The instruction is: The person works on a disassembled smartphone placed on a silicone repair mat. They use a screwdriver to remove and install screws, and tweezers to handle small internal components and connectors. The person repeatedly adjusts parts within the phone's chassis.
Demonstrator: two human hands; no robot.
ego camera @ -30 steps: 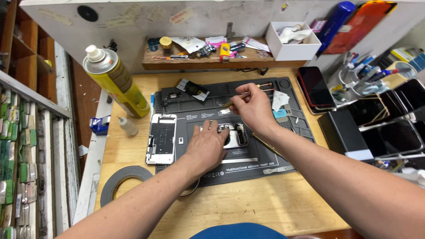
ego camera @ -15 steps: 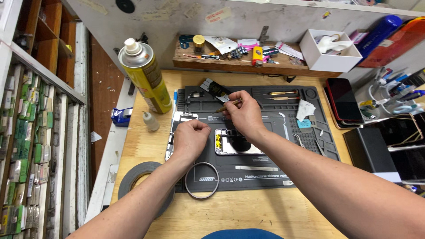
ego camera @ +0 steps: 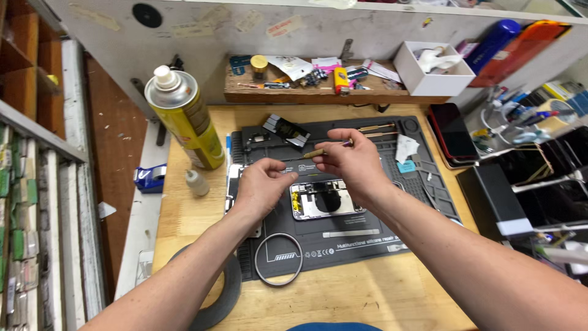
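Note:
An opened phone body (ego camera: pixel 324 200) lies on a dark grey work mat (ego camera: pixel 373 239) on the wooden bench. My right hand (ego camera: pixel 352 162) hovers just above its far edge, pinching a thin brass-handled tool (ego camera: pixel 318 153) that points left. My left hand (ego camera: pixel 264 187) rests on the mat at the phone's left end, fingers curled, partly covering a detached screen panel (ego camera: pixel 233 196). A thin black ring (ego camera: pixel 278 259) lies on the mat near its front edge.
A yellow spray can (ego camera: pixel 184 119) and small white dropper bottle (ego camera: pixel 196 182) stand left of the mat. A black tape roll (ego camera: pixel 217 300) lies front left. A wooden tray of small parts (ego camera: pixel 318 86), white box (ego camera: pixel 432 68) and several phones (ego camera: pixel 453 135) sit behind and right.
The view has swung, so the bench sits further right. My right hand lifted off the phone with the tool; my left hand stayed at the phone's left end.

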